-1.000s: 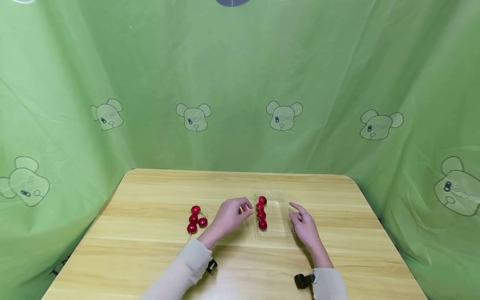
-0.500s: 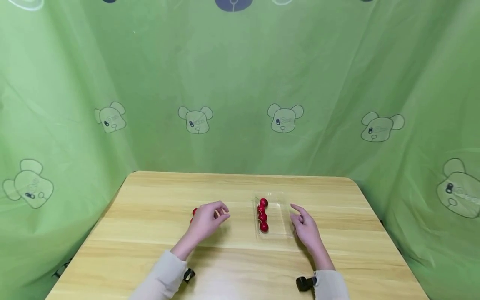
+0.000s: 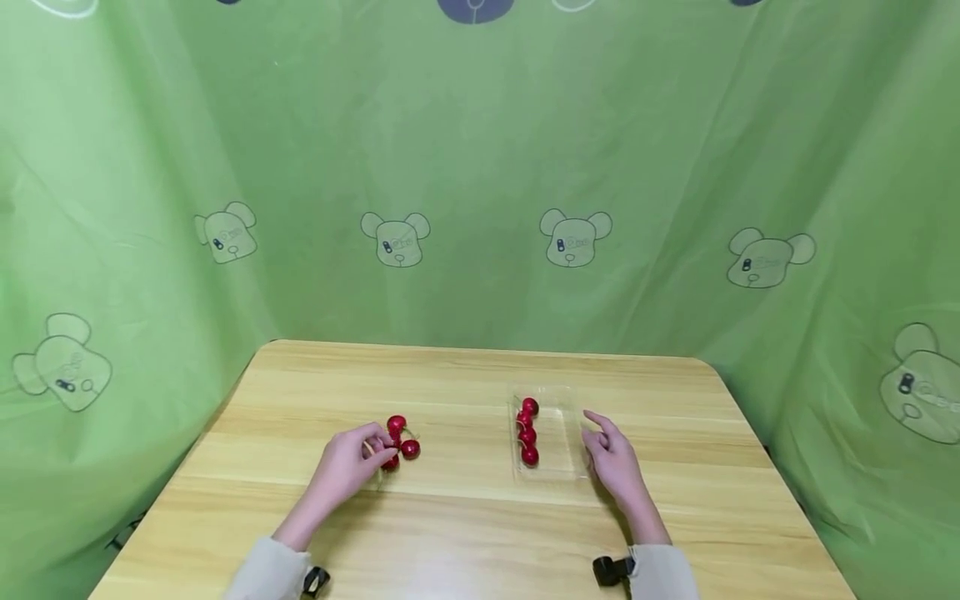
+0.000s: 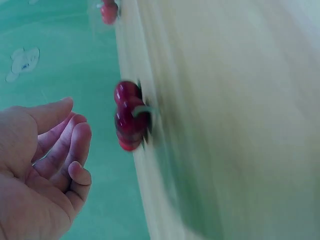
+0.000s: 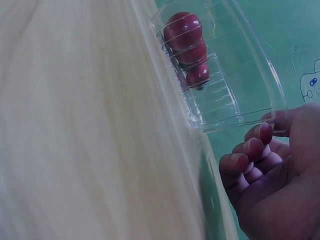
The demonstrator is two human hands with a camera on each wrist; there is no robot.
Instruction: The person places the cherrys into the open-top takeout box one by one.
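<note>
By the loose cherries [image 3: 410,450] with the left hand [image 3: 348,462], by the clear tray [image 3: 557,442] with the right hand [image 3: 617,467].
Red and bunched up on the wooden table [image 3: 465,508]. On the left, fingers softly bent, thumb a little apart, holding nothing. Inside the tray, a row of cherries [image 3: 527,436] along its left side. At its right edge, pointer finger out, other fingers bent; touching or not, cannot tell.

Loose red cherries [image 3: 410,450] lie nearer the left edge of a pale wood-grain counter [image 3: 472,533] with rounded far corners; a clear plastic tray [image 3: 557,435] sits nearer the right.
</note>
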